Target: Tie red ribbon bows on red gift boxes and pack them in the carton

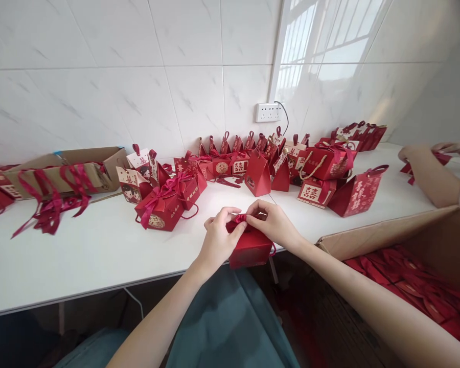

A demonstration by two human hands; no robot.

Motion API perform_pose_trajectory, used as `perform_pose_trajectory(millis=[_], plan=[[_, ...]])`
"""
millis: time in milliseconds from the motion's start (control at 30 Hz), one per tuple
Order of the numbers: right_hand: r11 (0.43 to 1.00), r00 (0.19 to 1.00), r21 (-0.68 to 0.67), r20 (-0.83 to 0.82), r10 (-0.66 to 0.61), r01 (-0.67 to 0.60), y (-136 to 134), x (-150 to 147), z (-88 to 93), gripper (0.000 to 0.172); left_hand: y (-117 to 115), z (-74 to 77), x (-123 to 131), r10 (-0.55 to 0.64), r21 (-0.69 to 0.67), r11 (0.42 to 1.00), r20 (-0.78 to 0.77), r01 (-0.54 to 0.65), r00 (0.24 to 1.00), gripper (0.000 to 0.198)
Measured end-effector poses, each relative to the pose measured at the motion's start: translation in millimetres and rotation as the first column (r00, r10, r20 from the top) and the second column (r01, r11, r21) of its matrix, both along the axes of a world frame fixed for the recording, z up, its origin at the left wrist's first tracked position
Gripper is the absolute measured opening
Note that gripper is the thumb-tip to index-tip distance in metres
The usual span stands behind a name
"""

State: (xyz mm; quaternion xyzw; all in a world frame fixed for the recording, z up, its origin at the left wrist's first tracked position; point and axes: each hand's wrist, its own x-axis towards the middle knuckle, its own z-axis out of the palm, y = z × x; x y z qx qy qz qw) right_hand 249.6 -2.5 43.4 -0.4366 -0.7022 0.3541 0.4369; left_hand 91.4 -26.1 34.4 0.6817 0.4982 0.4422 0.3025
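A red gift box (250,249) sits at the table's front edge, directly in front of me. Across its top a red ribbon (240,219) is bunched between my fingers. From the left, my left hand (223,236) pinches the ribbon with thumb and fingertips. My right hand (272,223) grips it from the other side, thumb against the box top. Both hands almost meet over the box, and the ribbon's shape under the fingers is partly hidden. A thin cord handle (273,249) shows at the box's right end.
Finished-looking red boxes with bows (163,210) stand left of centre. Several small boxes line the wall below a power strip (268,112). Ribbons (53,204) hang from a cardboard box (113,166) at left. Another person's arm (437,171) is at right, behind an open carton (371,231).
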Motion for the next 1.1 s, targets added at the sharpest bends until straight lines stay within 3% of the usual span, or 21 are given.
perform_pose_trajectory(millis=[233,433,500,600,733,867,967,1100], plan=[[0.997,0.997,-0.002,0.001,0.081,-0.081,1.8,1.0,-2.1,0.007,6.5,-8.2,-2.4,-0.139,-0.104,0.978,0.31,0.179,0.941,0.017],[0.974,0.985,0.22,0.173,0.017,-0.055,5.4,5.3,-5.0,0.007,11.7,-10.5,-1.4,-0.139,-0.135,0.969,0.389,0.206,0.911,0.018],[0.93,0.974,0.356,0.228,0.003,-0.087,3.8,10.2,-3.3,0.007,13.3,-10.6,-1.3,-0.111,-0.138,0.974,0.394,0.179,0.912,0.018],[0.807,0.934,0.554,0.356,-0.006,-0.206,-1.5,17.6,1.9,0.005,14.6,-9.9,-1.5,-0.067,-0.143,0.981,0.379,0.13,0.923,0.018],[0.681,0.839,0.662,0.528,-0.129,-0.312,-7.2,18.9,6.3,0.012,15.1,-8.4,-2.1,-0.055,-0.148,0.982,0.351,0.114,0.935,0.02],[0.61,0.816,0.723,0.54,-0.207,-0.324,-7.0,13.6,4.7,0.019,16.4,-7.7,-4.2,-0.046,-0.143,0.985,0.331,0.099,0.942,0.023],[0.609,0.81,0.718,0.551,-0.201,-0.337,-4.8,14.5,5.1,0.017,18.2,-5.4,-8.9,-0.056,-0.115,0.989,0.272,0.09,0.961,0.024],[0.676,0.799,0.65,0.582,-0.152,-0.346,-1.6,24.1,9.9,0.015,18.0,3.8,-19.5,-0.009,0.018,1.0,0.076,0.008,0.997,0.02]])
